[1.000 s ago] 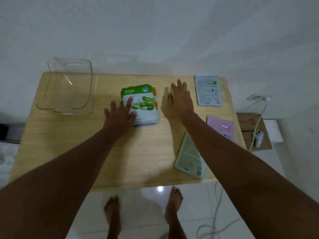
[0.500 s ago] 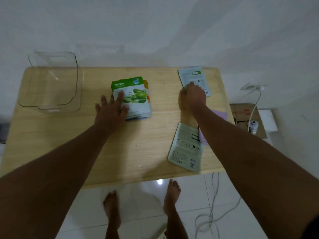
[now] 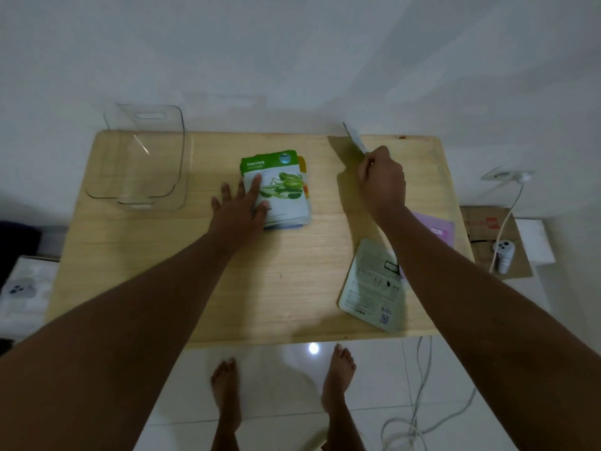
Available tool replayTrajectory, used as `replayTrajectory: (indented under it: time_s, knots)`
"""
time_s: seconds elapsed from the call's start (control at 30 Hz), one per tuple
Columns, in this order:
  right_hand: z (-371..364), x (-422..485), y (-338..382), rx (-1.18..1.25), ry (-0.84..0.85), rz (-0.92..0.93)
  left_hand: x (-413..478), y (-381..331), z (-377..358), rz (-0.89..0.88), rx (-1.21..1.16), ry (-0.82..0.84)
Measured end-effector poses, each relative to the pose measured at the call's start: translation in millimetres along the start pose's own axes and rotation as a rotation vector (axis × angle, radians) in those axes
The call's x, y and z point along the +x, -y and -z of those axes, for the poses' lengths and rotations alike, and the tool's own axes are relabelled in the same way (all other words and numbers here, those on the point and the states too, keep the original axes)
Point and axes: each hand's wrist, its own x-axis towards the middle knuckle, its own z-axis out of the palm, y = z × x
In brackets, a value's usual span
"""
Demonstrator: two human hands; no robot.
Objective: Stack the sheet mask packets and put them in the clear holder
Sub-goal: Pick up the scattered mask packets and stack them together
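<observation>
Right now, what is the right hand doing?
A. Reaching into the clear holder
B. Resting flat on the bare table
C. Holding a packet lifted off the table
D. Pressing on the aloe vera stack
C: the right hand pinches a packet raised edge-on above the table.

a light wooden table (image 3: pixel 182 288) stands against a plain white wall (image 3: pixel 292 53). the floor (image 3: pixel 279 398) below is glossy white tile with a small bright reflection (image 3: pixel 313 348). to the right of the table, a flattened brown cardboard piece (image 3: pixel 484 229) lies on a low surface, and a small white device (image 3: pixel 503 252) rests on it. a white cable (image 3: pixel 510 209) runs from that device up to a wall socket (image 3: pixel 502 174). more white cables (image 3: pixel 419 415) loop on the floor at the lower right. two bare feet (image 3: pixel 338 375) stand on the tiles.
</observation>
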Motion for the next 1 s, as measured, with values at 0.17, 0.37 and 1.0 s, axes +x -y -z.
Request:
replayTrajectory:
  time_s: [0.17, 0.37, 1.0]
  knots:
    - [3, -12, 48, 0.425, -0.195, -0.036, 1, -1, 6, 0.006, -0.003, 0.039]
    - [-24, -35, 83, 0.644, -0.096, -0.179, 0, -1, 7, -0.006, 0.005, 0.028]
    - [-77, -77, 77, -0.045, 0.429, 0.323, -3, 5, 6, -0.030, -0.094, -0.007]
